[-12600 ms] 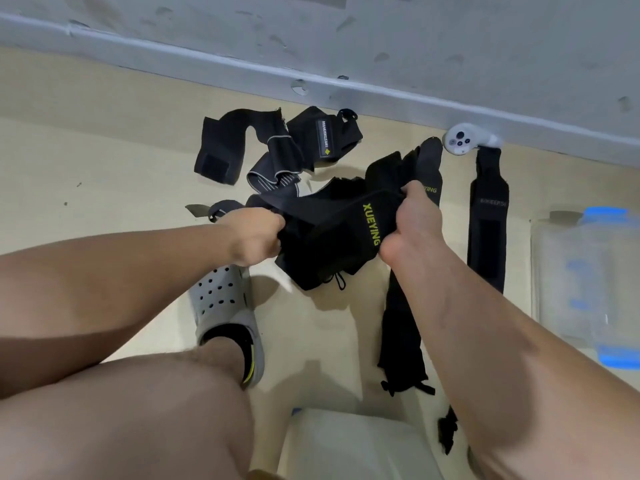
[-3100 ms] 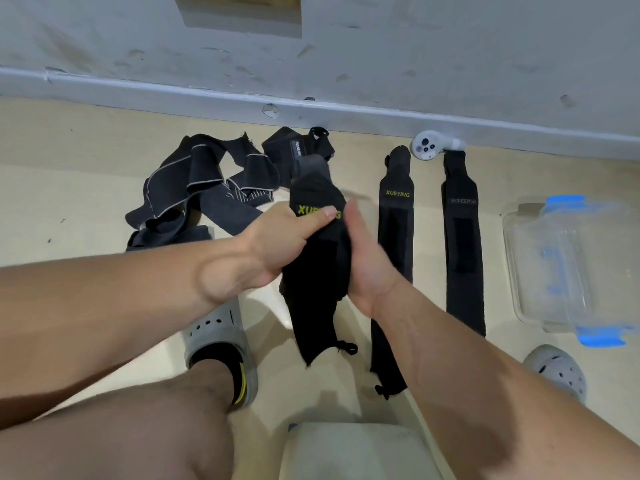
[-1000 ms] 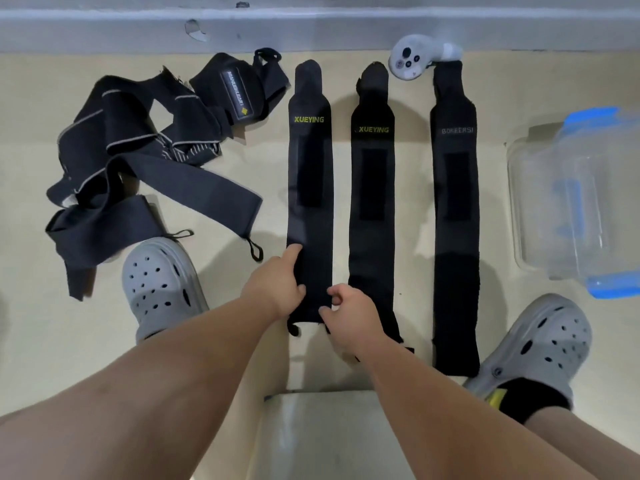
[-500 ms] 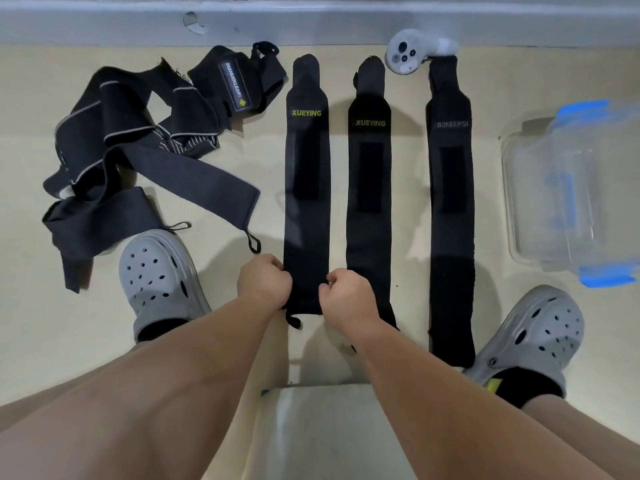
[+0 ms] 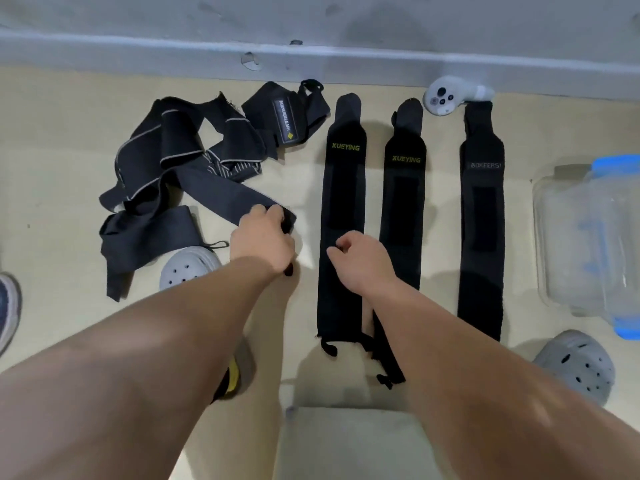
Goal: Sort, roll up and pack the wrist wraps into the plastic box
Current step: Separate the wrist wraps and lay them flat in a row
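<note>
While the left hand (image 5: 265,242) pinches the tangled wrap's end (image 5: 273,211), its fingertips hidden; right hand (image 5: 360,259) loosely curled, empty

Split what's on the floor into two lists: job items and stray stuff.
Job: two XUEYING wraps, BOKEERSI wrap, tangled wraps with one end in the left hand, plastic box.

Stray: white controller, grey clogs, stool.
</note>
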